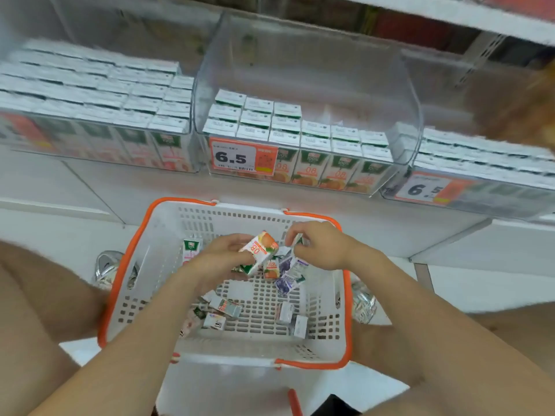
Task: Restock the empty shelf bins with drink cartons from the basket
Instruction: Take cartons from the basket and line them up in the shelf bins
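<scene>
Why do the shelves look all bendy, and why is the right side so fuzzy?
Head view: the wide-angle lens bows the shelf into a curve; the right bin and left bin smear with blur at the edges; the middle price tag and the orange carton in the left hand look sharper; lighting is bright and even.

A: What stands out at centre?
B: An orange-bordered price label (pixel 243 157) reading 6.5, with a barcode beneath it. A second label (pixel 432 189) showing the same figure sits blurred at right.
A: And lower down?
B: A silvery shoe (pixel 109 270) at left and another shoe (pixel 363 301) at right, both on the white floor (pixel 480 289). A white upper shelf (pixel 435 10) crosses the top.
</scene>
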Demonstrator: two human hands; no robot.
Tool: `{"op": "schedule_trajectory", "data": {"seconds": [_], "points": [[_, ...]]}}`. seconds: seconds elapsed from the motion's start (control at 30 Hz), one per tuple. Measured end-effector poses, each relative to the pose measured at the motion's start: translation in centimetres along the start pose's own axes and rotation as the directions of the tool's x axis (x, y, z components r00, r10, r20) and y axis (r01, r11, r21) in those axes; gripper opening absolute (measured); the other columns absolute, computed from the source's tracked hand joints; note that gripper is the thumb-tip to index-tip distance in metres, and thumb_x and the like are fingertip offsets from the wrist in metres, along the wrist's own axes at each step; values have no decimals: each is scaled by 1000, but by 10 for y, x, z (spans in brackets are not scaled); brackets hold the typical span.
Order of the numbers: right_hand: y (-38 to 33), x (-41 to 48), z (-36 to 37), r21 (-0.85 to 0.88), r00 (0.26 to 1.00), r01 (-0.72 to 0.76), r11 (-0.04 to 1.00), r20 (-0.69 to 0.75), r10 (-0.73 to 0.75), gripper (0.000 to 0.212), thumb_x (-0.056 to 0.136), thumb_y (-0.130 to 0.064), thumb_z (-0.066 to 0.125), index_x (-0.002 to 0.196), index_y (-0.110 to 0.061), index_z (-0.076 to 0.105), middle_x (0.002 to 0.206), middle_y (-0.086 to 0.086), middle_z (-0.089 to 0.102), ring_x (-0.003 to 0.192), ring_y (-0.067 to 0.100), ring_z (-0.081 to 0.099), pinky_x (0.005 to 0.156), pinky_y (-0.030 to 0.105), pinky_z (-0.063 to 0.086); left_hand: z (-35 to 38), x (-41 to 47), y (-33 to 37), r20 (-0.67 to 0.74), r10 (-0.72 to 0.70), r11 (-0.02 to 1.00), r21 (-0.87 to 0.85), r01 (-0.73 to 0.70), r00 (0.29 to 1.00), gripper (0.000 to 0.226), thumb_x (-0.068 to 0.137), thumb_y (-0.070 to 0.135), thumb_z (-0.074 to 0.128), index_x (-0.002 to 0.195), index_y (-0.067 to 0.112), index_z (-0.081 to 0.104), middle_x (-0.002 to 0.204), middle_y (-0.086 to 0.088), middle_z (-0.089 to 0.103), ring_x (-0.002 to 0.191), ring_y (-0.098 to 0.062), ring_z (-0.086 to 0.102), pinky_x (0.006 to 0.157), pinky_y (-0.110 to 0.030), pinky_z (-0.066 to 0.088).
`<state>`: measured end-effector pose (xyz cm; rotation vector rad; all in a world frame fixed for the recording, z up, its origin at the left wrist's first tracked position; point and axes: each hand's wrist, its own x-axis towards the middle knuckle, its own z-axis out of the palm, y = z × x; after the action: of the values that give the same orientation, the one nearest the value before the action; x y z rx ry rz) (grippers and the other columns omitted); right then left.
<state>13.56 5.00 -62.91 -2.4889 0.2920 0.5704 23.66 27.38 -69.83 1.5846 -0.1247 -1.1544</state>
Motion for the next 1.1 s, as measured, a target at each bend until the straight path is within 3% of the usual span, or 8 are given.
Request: {"op": "schedule_trajectory", "data": {"seconds": [0.13,0.27,0.33,0.43,0.67,0.77,0.9,1.1], "points": [[-23,-25,-29,-21,994,46,999,-94,-48,17,98,-28,65,106,-27,80,78,-25,61,71,-8,52,67,21,39,-1,-25,31,-102,141,982,140,-126,985,45,80,-3,82,117,20,70,105,-12,78,96,-34,74,87,-48,59],[-38,-50,-54,-66,983,90,994,-153,-99,31,87,-20,78,117,-28,74,75,-34,56,60,-19,43,72,25,40,5,-54,67,-159,299,947,173,-272,941,41,82,9,88,113,18,64,97,-4,80,90,-27,72,77,-34,56],[-44,-58,-65,-97,969,119,988,-207,-137,36,84,-28,79,119,-34,71,92,-31,56,72,-19,42,83,24,40,8,-68,86,-172,389,914,194,-356,905,39,81,17,90,112,17,65,100,-2,80,92,-29,73,83,-40,58],[-58,-70,-82,-119,927,147,982,-329,-179,28,79,-45,75,104,-36,70,80,-21,63,78,-5,58,75,28,50,13,-90,118,-131,520,845,218,-487,844,34,85,17,86,113,20,67,108,-1,79,94,-33,75,92,-49,59],[-86,-86,-150,-171,625,-30,985,-772,-115,39,74,-66,64,82,-28,64,53,-4,55,57,13,55,53,29,44,37,-112,197,-128,819,563,372,-738,560,32,89,8,81,114,23,68,107,10,75,100,-12,73,84,-28,59],[-79,-81,-183,-174,497,-112,978,-862,-96,42,76,-67,61,85,-26,69,70,-6,67,71,22,64,61,35,56,50,-98,229,-140,865,491,435,-754,482,33,90,4,78,116,21,68,109,10,74,104,-4,70,85,-20,58],[-54,-65,-211,-189,399,-165,968,-910,-109,48,87,-70,59,109,-28,70,98,-2,71,92,28,67,66,34,47,62,-56,265,-92,895,389,641,-662,437,30,90,15,79,116,28,70,106,16,73,99,-3,69,90,-29,58],[-21,-48,-212,-128,386,-199,972,-922,-42,56,91,-69,61,127,-26,66,111,5,69,103,34,66,70,36,39,82,7,284,-6,841,334,791,-512,540,32,92,14,77,116,30,64,113,7,69,105,-18,66,85,-28,53]]}}
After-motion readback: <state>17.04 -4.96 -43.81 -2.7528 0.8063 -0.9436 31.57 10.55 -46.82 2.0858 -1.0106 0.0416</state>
